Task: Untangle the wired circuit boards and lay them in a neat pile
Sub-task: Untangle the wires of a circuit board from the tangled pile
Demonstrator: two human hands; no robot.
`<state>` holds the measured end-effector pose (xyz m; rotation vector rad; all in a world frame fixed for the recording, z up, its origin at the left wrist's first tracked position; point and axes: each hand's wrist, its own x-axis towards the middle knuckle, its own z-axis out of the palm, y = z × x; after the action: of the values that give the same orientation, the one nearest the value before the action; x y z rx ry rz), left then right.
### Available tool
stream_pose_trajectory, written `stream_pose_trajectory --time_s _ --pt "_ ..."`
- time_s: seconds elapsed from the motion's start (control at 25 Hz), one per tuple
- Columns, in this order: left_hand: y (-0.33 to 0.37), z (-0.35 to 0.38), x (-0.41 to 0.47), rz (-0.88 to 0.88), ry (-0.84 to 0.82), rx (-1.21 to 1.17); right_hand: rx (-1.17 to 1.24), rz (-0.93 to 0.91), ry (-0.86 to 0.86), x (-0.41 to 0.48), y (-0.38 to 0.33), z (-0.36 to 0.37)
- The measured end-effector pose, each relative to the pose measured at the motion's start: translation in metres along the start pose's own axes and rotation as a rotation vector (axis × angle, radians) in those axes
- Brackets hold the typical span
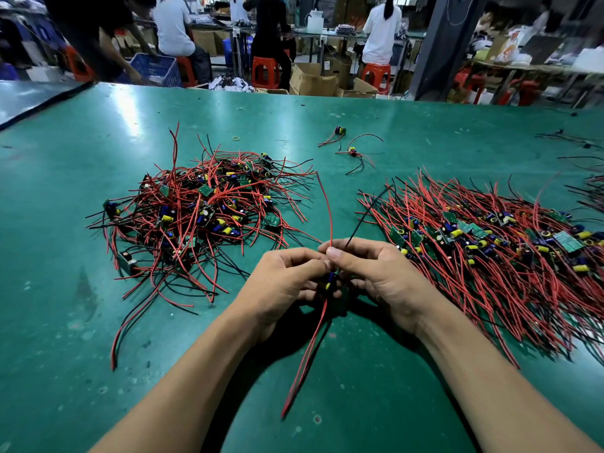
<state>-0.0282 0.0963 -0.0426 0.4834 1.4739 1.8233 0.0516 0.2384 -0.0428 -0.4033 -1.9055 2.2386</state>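
Note:
A small wired circuit board [329, 283] with blue and yellow capacitors sits between my two hands above the green table [49, 289]. My left hand [284, 282] grips it from the left and my right hand [376, 273] from the right, thumb and fingers pinching its wires. A red and a black wire rise from my fingers; two red wires hang down toward me. A tangled heap of boards [202, 210] lies to the left. An orderly pile of boards [496, 243] with wires lying parallel spreads to the right.
Two loose wired boards, one [340, 131] and another [353, 152], lie farther back, with a rubber band [236, 138] near them. More wires [588, 191] reach in at the right edge. Beyond the table, people sit on red stools among cardboard boxes.

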Motion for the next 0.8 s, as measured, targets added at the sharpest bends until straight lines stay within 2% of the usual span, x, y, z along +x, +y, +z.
stream_pose_trajectory --time_s 0.36,0.52,0.8 --pt "0.0 -0.001 0.0 -0.013 -0.093 0.071 0.067 0.041 0.044 -0.002 0.001 0.001" --pt "-0.001 0.002 0.001 0.031 -0.028 0.081 0.104 0.035 0.076 -0.001 0.002 0.003" --pt "0.001 0.002 -0.001 0.023 -0.007 0.152 0.136 0.002 0.336 0.008 -0.001 -0.003"
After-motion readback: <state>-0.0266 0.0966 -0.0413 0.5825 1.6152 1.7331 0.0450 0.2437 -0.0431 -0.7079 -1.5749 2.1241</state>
